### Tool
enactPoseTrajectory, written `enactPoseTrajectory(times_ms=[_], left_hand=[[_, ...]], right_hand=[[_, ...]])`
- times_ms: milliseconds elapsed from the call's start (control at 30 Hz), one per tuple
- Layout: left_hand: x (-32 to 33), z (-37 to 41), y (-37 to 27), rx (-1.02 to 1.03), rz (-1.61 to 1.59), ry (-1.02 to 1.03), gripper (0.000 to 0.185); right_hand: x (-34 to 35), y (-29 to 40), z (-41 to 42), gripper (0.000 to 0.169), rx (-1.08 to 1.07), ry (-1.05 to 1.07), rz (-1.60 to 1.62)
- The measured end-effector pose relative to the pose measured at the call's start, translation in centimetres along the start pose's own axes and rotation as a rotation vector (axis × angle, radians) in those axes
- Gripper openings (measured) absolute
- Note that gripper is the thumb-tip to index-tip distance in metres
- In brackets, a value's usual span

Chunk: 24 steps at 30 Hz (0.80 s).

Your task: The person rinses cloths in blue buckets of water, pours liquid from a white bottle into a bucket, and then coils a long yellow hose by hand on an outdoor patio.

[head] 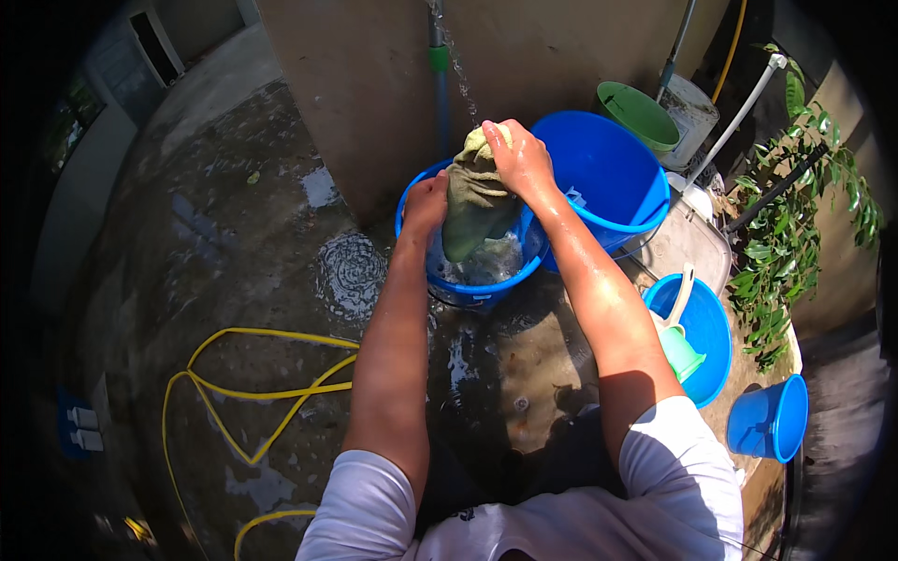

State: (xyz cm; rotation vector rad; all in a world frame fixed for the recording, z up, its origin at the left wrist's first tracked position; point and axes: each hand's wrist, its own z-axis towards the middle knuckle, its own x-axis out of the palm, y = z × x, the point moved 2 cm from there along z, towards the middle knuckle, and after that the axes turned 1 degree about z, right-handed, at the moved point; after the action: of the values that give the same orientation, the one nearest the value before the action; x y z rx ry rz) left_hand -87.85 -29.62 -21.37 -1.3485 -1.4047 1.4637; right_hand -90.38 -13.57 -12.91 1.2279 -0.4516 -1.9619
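A wet yellow-green cloth hangs between my two hands over a blue plastic bucket with sudsy water in it. My right hand grips the cloth's bunched top edge, thumb on top. At the cloth's left edge, my left hand is closed on it, its fingers mostly turned from view. Falling water comes down from above, just behind the top of the cloth. The cloth's lower end hangs down to the foamy water.
A larger blue bucket, a green basin and a blue basin with a scoop stand right. A small blue bucket is farther right, below leafy branches. A yellow hose loops across the wet floor at left.
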Motion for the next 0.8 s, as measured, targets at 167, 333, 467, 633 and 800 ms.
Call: enactPoseTrajectory(times_ms=[167, 333, 467, 633, 800], left_hand=[[-2.0, -0.1, 2.0, 0.003, 0.515, -0.305, 0.042], [-1.6, -1.9, 4.2, -0.025, 0.567, -0.355, 0.048], [-1.6, -2.1, 6.2, 0.044, 0.666, -0.459, 0.047], [-1.2, -3.3, 6.1, 0.059, 0.798, -0.458, 0.057], [-1.2, -2.2, 5.9, 0.126, 0.859, -0.505, 0.056]], right_hand=[[5.3, -5.8, -1.9, 0.049, 0.017, 0.385, -0.316], [14.0, -10.8, -4.5, 0.066, 0.069, 1.153, -0.509], [19.5, -11.7, -5.9, 0.067, 0.209, 1.158, -0.589], [21.9, -14.4, -14.7, 0.063, -0.457, 1.164, -1.134], [19.8, -14.3, -9.3, 0.053, 0.038, 1.192, -0.437]])
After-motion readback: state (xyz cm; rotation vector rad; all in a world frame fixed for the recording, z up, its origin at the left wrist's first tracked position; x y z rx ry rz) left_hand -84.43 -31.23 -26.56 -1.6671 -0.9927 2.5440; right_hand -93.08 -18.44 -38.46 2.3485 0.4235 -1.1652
